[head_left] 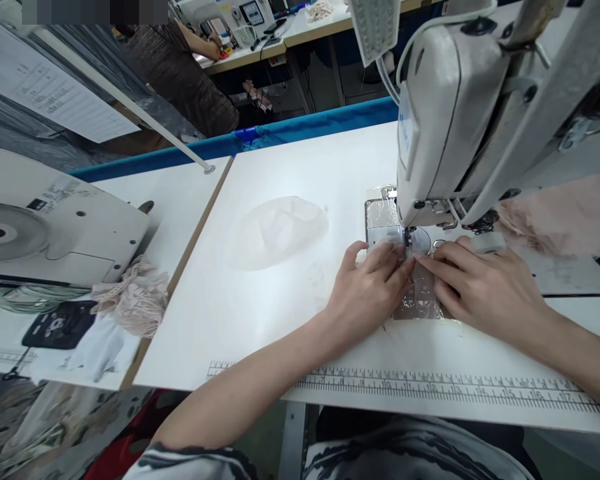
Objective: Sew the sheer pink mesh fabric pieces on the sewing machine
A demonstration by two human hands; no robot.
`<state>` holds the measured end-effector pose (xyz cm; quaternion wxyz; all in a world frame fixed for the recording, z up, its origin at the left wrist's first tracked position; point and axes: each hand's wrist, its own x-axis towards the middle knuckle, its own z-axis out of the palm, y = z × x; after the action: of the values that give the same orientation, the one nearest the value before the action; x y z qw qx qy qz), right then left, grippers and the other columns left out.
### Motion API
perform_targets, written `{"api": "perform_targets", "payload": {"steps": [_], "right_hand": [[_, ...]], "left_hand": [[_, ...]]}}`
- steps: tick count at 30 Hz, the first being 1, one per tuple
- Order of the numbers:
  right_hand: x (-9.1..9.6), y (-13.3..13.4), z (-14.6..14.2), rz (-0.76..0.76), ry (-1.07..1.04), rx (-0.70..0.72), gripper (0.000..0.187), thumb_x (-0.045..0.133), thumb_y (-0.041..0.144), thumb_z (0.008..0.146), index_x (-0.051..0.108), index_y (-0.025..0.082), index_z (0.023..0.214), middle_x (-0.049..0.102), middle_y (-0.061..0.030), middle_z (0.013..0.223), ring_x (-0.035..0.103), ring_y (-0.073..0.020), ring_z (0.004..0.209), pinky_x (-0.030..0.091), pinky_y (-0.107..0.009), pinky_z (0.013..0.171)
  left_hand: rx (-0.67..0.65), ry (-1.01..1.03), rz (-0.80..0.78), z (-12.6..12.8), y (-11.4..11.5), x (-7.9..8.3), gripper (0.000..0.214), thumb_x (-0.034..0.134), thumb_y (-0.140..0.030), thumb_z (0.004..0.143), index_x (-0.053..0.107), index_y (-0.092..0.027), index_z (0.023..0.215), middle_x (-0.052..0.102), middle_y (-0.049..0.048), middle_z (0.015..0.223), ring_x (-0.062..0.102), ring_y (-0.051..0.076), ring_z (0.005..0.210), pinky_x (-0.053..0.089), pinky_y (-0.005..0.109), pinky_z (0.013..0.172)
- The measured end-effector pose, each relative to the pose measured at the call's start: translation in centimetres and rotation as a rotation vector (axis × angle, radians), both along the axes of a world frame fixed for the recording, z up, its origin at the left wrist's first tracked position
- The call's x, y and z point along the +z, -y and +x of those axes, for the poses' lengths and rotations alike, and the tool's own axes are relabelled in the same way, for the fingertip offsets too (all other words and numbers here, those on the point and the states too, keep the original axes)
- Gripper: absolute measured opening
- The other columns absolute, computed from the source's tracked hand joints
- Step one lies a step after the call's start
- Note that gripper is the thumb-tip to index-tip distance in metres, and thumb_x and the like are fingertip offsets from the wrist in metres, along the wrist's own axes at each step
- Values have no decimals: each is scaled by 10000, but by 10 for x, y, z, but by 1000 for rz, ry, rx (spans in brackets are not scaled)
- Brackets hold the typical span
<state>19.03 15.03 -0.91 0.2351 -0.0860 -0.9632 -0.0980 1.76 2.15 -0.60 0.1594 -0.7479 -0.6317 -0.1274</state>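
At the needle of a white sewing machine (pixel 433 127), both my hands work close together. My left hand (pixel 367 287) lies left of the presser foot (pixel 408 237), its fingers bent and pressed together at the metal needle plate (pixel 380 215). From the right, my right hand (pixel 480 277) reaches in, thumb and index finger closed just in front of the foot. Whatever is between the fingertips is too small and sheer to make out. Clear plastic film (pixel 420 300) covers the machine bed beneath my hands. A sheer whitish oval fabric piece (pixel 285 230) lies flat to the left.
Pale pink fabric (pixel 565 213) lies right of the needle. A printed ruler (pixel 410 387) runs along the front table edge. At left stand another machine (pixel 55 220) and bunched pink fabric (pixel 135 297). A person (pixel 180 73) is beyond the blue cloth edge (pixel 320 127).
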Motion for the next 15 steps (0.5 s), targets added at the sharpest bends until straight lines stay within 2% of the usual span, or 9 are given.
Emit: {"api": "perform_targets", "payload": {"steps": [15], "right_hand": [[1,1,0,26,7,-14,317,494,131,919,744,109,1112,710,-57,832,536,-184,614,356,-392,710]], "left_hand": [[1,14,-7,1,1,-2,325,496,-257,1014,620,-154,1295,681,85,1278,543,210,1276,372,436,1040]]}}
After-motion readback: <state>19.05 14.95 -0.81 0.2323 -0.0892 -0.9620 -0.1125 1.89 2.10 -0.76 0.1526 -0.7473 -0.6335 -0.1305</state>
